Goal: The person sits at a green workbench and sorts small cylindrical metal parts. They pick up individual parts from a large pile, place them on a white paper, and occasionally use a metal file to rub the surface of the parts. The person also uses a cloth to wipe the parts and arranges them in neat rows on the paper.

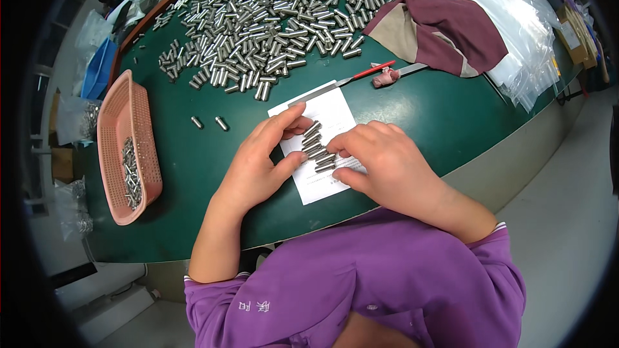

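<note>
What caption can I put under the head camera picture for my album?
Left hand and right hand frame a row of metal pins on white paper, a big pile beyond.

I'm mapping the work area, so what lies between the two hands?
The head view shows a row of metal pins on white paper between left hand and right hand.

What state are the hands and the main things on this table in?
Left hand: open, curved beside the pin row
Right hand: open, at the row's other side
Pin row: lined up side by side
White paper: flat, partly covered
Metal pile: loose, jumbled
Pink basket: holding small metal pieces
Maroon-and-beige cloth: crumpled
</note>
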### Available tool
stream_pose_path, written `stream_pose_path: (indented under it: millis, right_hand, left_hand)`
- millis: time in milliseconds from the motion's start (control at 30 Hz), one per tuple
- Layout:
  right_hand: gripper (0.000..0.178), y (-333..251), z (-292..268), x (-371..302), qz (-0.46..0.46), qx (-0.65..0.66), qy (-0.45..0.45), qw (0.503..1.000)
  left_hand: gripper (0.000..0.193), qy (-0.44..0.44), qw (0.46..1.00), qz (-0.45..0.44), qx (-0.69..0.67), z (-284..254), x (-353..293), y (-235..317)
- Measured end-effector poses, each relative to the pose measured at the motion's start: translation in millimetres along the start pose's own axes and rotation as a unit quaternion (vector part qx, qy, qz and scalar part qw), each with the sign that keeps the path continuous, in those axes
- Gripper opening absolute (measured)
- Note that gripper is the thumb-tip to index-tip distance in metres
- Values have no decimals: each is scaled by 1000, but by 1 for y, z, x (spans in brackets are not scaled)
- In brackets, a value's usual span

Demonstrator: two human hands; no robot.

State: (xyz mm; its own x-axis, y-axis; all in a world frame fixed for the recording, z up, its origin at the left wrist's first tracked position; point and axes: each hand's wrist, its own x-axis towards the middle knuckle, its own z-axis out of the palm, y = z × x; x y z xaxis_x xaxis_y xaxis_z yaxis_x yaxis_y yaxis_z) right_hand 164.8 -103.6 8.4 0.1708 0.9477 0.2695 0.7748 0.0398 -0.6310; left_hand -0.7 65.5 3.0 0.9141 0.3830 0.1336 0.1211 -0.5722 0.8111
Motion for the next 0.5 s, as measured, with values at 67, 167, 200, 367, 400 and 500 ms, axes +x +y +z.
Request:
stream_pose_path:
  millis: [67,167,200,367,400,500]
  right_hand:
    - [28,3,-4,5,7,-6,3,1000]
    - [23,19,-1,27,-83,-57,38,994]
    - [22,24,2,35,-114,-35,30,992]
    - [32,28,-5,48,-100,-52,-71,991]
    - [32,26,-8,46,-90,-58,-77,991]
    - [34,16,-18,29,-19,-34,-79,996]
  left_hand:
    - [82,-2,999,-1,45,0,-1,6]
    - [88,1,988,-16,153,5,-6,24]
    - [89,0,987,-29,158,9,-7,26]
    - [85,1,993,-37,115,15,-7,27]
    - [84,-16,993,-10,113,12,-6,25]
    - [82,-56,991,48,113,1,1,17]
